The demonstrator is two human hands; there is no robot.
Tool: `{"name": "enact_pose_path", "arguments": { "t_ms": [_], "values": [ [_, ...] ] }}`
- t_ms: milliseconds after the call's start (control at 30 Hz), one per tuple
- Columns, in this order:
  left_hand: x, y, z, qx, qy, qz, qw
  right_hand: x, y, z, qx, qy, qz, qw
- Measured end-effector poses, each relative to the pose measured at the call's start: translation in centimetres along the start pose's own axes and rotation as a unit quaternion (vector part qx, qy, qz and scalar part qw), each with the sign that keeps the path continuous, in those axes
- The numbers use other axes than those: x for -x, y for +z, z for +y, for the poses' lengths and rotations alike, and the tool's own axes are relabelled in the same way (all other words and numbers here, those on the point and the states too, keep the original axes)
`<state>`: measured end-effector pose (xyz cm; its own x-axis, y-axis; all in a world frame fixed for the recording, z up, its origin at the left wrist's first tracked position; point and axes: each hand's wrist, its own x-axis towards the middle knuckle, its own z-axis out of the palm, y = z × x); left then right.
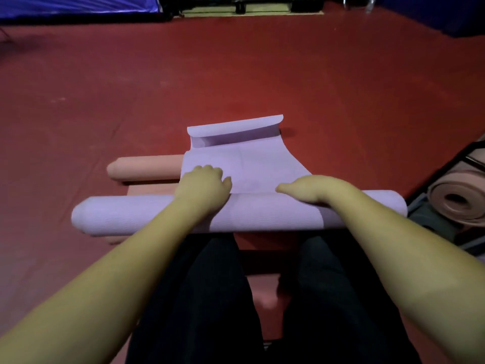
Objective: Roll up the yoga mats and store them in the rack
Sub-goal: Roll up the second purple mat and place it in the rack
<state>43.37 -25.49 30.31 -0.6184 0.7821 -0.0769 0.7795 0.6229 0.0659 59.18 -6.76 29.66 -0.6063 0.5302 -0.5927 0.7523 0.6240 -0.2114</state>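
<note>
A lilac yoga mat (147,216) lies mostly rolled into a thick tube across the red floor in front of my legs. Its unrolled tail (262,164) stretches away from me and curls up at the far end. My left hand (203,185) presses on top of the roll with its fingers curled over the front. My right hand (312,189) rests on the roll with its fingers bent down over the far side. A rolled pink mat (144,168) lies just beyond, partly under the lilac tail. Another pink mat (265,292) lies flat beneath my legs.
At the right edge stands a dark metal rack (433,206) holding a rolled pink mat (459,200). Red floor (236,74) spreads ahead. Blue padding (78,6) and dark equipment line the far wall.
</note>
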Motion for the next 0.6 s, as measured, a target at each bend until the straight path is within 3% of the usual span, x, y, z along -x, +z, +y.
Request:
{"name": "enact_pose_path", "arguments": {
  "t_ms": [133, 300, 433, 600],
  "values": [
    [2.1, 1.6, 1.3, -0.007, 0.042, 0.128, 0.991, -1.4, -0.6, 0.1, -0.023, 0.010, -0.033, 0.999],
    [3.3, 4.7, 1.5, -0.035, 0.048, 0.161, 0.985, -3.5, -0.5, 0.0, -0.006, -0.006, -0.023, 1.000],
    [2.2, 4.2, 1.4, -0.037, 0.035, 0.119, 0.992, -3.9, 0.1, 0.3, 0.025, -0.041, 0.071, 0.996],
    [0.8, 2.8, 2.0, -0.063, 0.038, 0.071, 0.995, -2.9, 1.0, 0.9, 0.009, -0.042, 0.244, 0.969]
  ]
}}
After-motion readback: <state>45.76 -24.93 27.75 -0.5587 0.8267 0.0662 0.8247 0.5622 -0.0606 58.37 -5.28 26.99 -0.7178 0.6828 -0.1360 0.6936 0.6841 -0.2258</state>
